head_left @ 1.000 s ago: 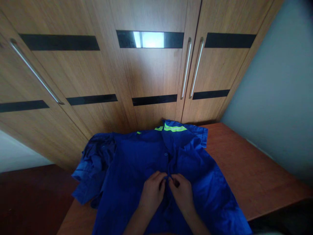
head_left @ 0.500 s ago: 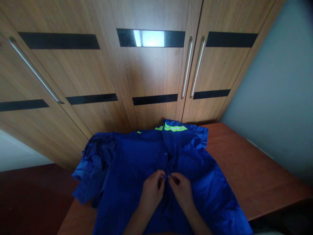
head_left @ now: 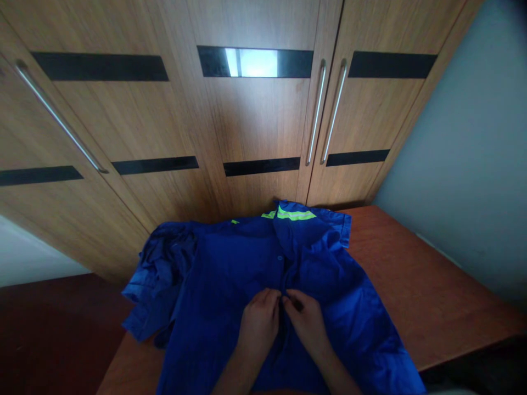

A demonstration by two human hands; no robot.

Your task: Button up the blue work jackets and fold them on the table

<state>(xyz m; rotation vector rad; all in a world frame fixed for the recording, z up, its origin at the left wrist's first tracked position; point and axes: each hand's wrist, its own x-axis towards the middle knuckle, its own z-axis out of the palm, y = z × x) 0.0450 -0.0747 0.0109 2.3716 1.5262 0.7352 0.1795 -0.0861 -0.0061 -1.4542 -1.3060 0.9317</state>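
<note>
A blue work jacket (head_left: 230,263) with yellow-green reflective strips lies spread over the table, its front opening running down the middle. At that opening my left hand (head_left: 261,318) pinches one front edge, fingers closed. Just to its right, my right hand (head_left: 307,315) grips the other edge between thumb and fingers. The fingertips of both hands nearly meet, and whatever small part lies between them is hidden. A button (head_left: 280,258) shows on the jacket front above the hands. One sleeve (head_left: 160,274) is bunched up at the left.
The reddish-brown table (head_left: 415,285) extends to the right of the jacket. Behind it stands a wooden wardrobe (head_left: 255,120) with black strips and long metal handles (head_left: 316,112). A grey-blue wall (head_left: 473,164) rises on the right.
My left hand has turned slightly and its fingers have closed in toward the right hand, covering the small bit that showed between them. The jacket lies as before.
</note>
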